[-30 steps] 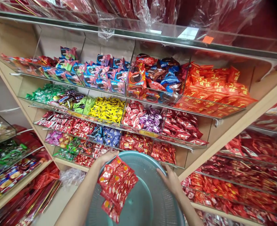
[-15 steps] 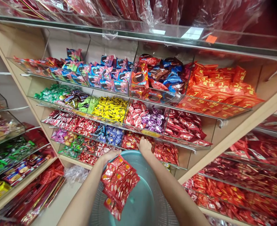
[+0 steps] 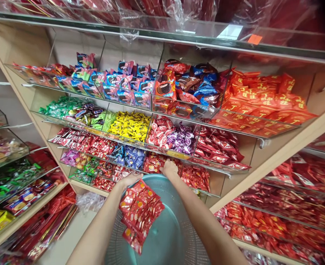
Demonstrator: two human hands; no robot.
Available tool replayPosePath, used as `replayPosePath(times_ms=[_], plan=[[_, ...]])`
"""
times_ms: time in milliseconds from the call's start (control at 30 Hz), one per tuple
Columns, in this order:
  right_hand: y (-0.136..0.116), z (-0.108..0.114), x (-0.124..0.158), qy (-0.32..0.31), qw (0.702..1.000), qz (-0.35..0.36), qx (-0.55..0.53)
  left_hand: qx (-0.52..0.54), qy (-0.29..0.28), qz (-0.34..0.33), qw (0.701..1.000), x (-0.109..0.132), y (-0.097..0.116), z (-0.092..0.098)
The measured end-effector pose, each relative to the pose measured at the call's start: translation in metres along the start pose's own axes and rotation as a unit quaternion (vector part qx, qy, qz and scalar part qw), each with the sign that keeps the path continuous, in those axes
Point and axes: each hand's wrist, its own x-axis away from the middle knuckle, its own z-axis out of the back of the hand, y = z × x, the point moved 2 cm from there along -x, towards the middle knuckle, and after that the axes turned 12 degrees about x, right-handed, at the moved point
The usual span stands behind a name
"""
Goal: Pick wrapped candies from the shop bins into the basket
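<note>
1. A wooden shelf rack (image 3: 275, 158) fills most of the view. It carries tiers of clear, sloping bins packed with wrapped sweets.
2. On the top tier, orange-red packets (image 3: 261, 99) fill the right-hand bin. Blue packets (image 3: 129, 82) lie in the bins further left.
3. A round teal basin (image 3: 176, 235) sits at the bottom centre, just in front of the lowest tier and between the person's two forearms. Its rim is perforated.
4. On the second tier, a heap of yellow sweets (image 3: 130, 125) lies in the middle, with pink and purple ones just to its right.
5. The bin of red sweets (image 3: 154, 163) is on the lowest tier, directly behind the far rim of the basin.
6. A bundle of red packets (image 3: 140, 209), printed with orange fruit, hangs in a fan over the left part of the basin. Its top is at the basin's far rim and its lower packets droop toward the person.
7. The left hand (image 3: 129, 181) holds the bundle at its top edge, with the fingers closed around it.
8. The right hand (image 3: 170, 169) reaches over the basin's far rim into the bin of red sweets, palm down and touching the wrappers. Its fingers are buried among them, so I cannot tell whether they are open or closed.
</note>
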Motion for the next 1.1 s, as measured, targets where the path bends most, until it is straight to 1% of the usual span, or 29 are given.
replayPosePath(times_ms=[167,300,400,467,500,567,633,667,700,800,900,1000,1100], plan=[[0.010,-0.001,0.004,0.004,1.000,-0.015,0.007,0.006,-0.002,0.000,1.000,0.001,0.000,-0.001],[0.013,0.001,0.009,0.003,1.000,-0.012,0.006,0.007,-0.004,-0.009,1.000,-0.002,-0.004,0.001],[0.021,0.006,0.018,0.014,1.000,0.002,0.004,0.007,-0.004,-0.007,1.000,-0.004,-0.006,0.003],[0.032,0.009,0.029,0.036,0.999,0.027,-0.001,0.005,-0.001,-0.004,1.000,-0.005,-0.006,0.003],[0.038,0.010,0.036,0.047,0.998,0.052,-0.008,0.002,0.001,-0.004,1.000,-0.005,-0.006,0.003],[0.052,0.006,0.054,0.061,0.989,0.128,-0.035,-0.001,0.002,-0.006,1.000,-0.005,-0.005,0.003],[0.066,-0.005,0.075,0.039,0.972,0.221,-0.069,0.003,-0.004,-0.007,1.000,-0.006,-0.005,0.003],[0.072,-0.012,0.085,0.021,0.965,0.250,-0.077,0.006,-0.009,-0.008,1.000,-0.006,-0.005,0.003],[0.078,-0.021,0.094,0.009,0.961,0.264,-0.077,0.011,-0.014,-0.008,1.000,-0.006,-0.006,0.003],[0.091,-0.049,0.113,-0.019,0.968,0.250,-0.010,0.011,-0.019,-0.009,1.000,-0.008,-0.008,0.004],[0.093,-0.071,0.122,-0.033,0.968,0.233,0.091,-0.007,-0.021,-0.013,1.000,-0.010,-0.009,0.005],[0.089,-0.083,0.124,-0.039,0.958,0.240,0.149,-0.012,-0.026,-0.018,0.999,-0.011,-0.009,0.006],[0.084,-0.088,0.124,-0.042,0.949,0.261,0.170,0.007,-0.035,-0.014,0.999,-0.011,-0.010,0.005]])
